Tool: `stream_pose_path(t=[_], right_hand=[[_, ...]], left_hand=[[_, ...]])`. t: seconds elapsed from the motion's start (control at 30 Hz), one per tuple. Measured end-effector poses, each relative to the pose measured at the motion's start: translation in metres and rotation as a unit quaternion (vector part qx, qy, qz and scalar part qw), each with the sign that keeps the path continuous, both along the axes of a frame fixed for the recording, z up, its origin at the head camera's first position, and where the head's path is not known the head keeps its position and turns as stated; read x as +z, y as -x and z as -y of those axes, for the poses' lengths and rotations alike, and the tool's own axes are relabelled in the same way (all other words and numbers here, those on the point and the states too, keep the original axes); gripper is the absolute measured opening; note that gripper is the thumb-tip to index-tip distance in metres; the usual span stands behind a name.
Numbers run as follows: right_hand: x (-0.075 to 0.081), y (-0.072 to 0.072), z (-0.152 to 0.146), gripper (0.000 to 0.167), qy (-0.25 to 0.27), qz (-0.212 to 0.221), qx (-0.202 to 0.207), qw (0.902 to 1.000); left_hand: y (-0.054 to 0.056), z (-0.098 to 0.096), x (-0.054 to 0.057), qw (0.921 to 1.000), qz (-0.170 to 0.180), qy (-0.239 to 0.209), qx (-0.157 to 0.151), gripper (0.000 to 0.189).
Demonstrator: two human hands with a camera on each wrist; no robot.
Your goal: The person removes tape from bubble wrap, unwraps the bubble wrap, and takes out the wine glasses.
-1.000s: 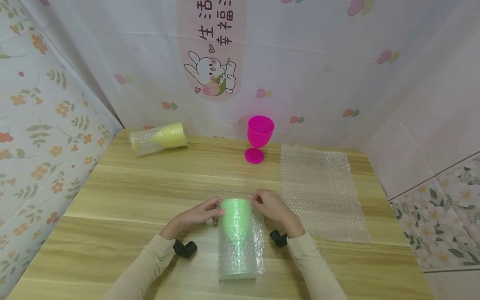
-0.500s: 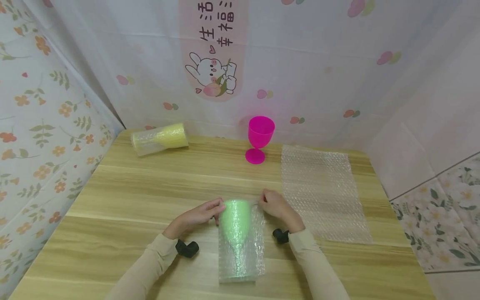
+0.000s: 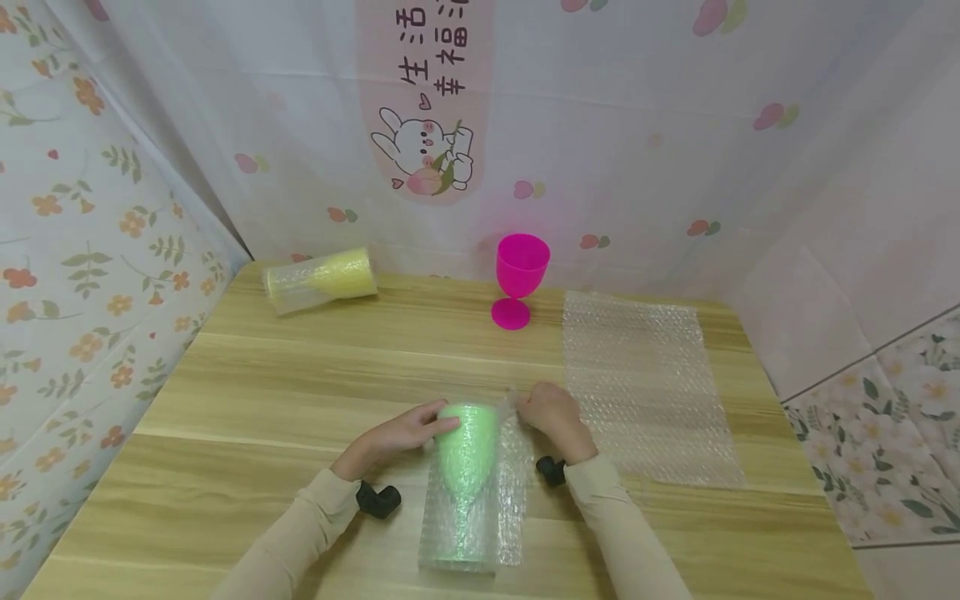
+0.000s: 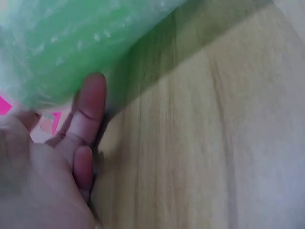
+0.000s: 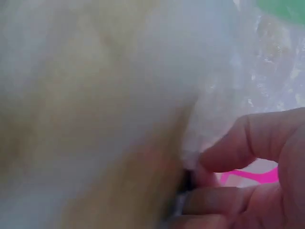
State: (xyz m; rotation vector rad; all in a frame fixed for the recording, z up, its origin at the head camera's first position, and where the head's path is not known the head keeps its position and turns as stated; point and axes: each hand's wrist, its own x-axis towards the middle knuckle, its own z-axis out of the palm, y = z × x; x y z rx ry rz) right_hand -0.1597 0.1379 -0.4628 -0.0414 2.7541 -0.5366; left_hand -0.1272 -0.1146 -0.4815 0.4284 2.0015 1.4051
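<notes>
A green goblet [image 3: 467,442] lies at the front middle of the table in bubble wrap [image 3: 512,500], its rim away from me. A loose flap of that wrap extends on its right side. My left hand [image 3: 408,428] holds the goblet near the rim through the wrap, thumb on top. In the left wrist view, fingers [image 4: 93,98] touch the wrapped side from below. My right hand [image 3: 553,414] pinches the flap's far corner; the right wrist view shows thumb and finger meeting on the clear film [image 5: 214,114].
A pink goblet [image 3: 522,265] stands upright at the back. At the back left lies a yellow goblet [image 3: 341,277] in bubble wrap. A flat bubble wrap sheet [image 3: 648,387] is spread on the right of the wooden table [image 3: 285,383]. Patterned curtains [image 3: 637,150] border the table.
The wrapped green goblet has shifted slightly left and towards me. My left thumb has come further over its top. The right hand has pulled the flap's corner a little to the right.
</notes>
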Motion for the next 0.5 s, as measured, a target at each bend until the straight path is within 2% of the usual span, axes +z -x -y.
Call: stream_pose_path(t=[0.1,0.17,0.2,0.23,0.3,0.33,0.4,0.43,0.5], right_hand=[[0.01,-0.003,-0.001,0.04,0.008,-0.019,0.016,0.9996],[0.019,-0.006,-0.002,0.017,0.038,-0.041,0.055,0.997],[0.024,-0.007,-0.002,0.021,0.056,-0.057,0.085,0.9932],[0.029,-0.009,-0.001,0.033,0.077,-0.073,0.12,0.9871],[0.038,-0.011,0.001,0.047,0.111,-0.098,0.2,0.9687],[0.043,-0.011,0.003,0.048,0.117,-0.104,0.234,0.9595],[0.048,-0.012,0.006,0.039,0.127,-0.113,0.28,0.9447],[0.05,-0.012,0.008,0.032,0.126,-0.114,0.29,0.9418],[0.049,-0.011,0.009,0.021,0.116,-0.111,0.289,0.9439]], left_hand=[[0.001,-0.003,0.0,1.0,-0.003,0.003,0.003,0.049],[0.002,-0.003,0.0,1.0,-0.009,0.001,-0.001,0.043],[0.002,-0.003,0.001,0.9999,-0.013,-0.001,0.0,0.04],[0.002,-0.002,0.001,0.9998,-0.017,-0.002,-0.002,0.037],[0.002,-0.001,0.001,0.9998,-0.022,-0.002,-0.002,0.035],[0.002,-0.001,0.001,0.9997,-0.025,-0.005,-0.003,0.035],[0.002,0.0,0.001,0.9996,-0.027,-0.012,-0.004,0.034],[0.002,0.0,0.001,0.9996,-0.026,-0.012,-0.004,0.034],[0.002,-0.001,0.0,0.9996,-0.025,-0.014,-0.004,0.034]])
